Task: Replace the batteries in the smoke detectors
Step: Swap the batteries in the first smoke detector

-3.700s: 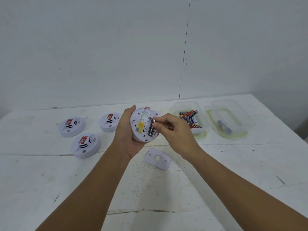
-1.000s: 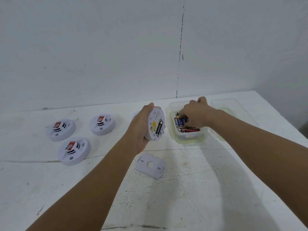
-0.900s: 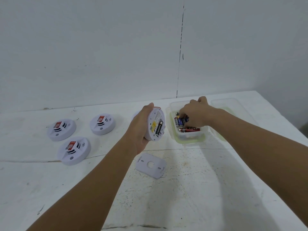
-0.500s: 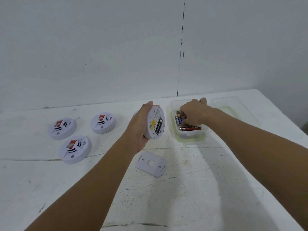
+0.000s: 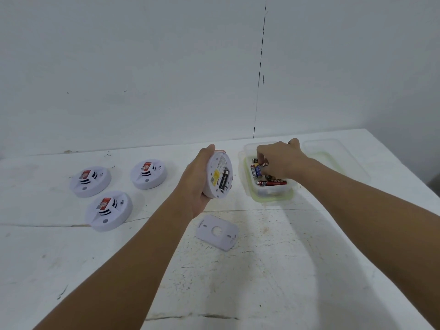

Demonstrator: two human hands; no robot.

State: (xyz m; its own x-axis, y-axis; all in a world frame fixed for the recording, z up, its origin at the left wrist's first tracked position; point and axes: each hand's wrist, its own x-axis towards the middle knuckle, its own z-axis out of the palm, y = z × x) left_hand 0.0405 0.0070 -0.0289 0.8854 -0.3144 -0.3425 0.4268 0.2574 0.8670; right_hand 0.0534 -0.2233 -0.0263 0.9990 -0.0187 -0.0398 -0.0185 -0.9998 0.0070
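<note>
White table point(image 5: 297, 270) carries everything, wall behind it. Far right, a clear plastic container point(image 5: 266, 198) with a greenish rim holds a loose heap of batteries point(image 5: 271, 182); just right of it a second clear container point(image 5: 338, 158) sits mostly behind the right forearm, contents not visible. Far left, three smoke detectors point(image 5: 108, 210) lie face up with red labels, closed, well apart from the hands; no way to tell from here whether those are serviced or waiting. Centre, the left hand point(image 5: 194, 184) grasps a fourth smoke detector point(image 5: 219, 177) by its edge, lifted off the table and tilted so the open back faces right toward the battery container. Its compartment shows one dark battery point(image 5: 223, 179) seated, with what looks like an empty slot beside it, though small and hard to confirm. The right hand point(image 5: 281, 163) is down inside the near container, fingers curled onto the heap and apparently pinching a battery near the far end; the actual grip is partly hidden, so treat that as likely, not certain. Near the centre, the detached mounting plate point(image 5: 217, 232) lies flat on the table, just below the held detector. Progress judgement: this unit is opened and seems half filled; left for it is the second battery and the plate going back on. Overall count done versus remaining cannot be read.
</note>
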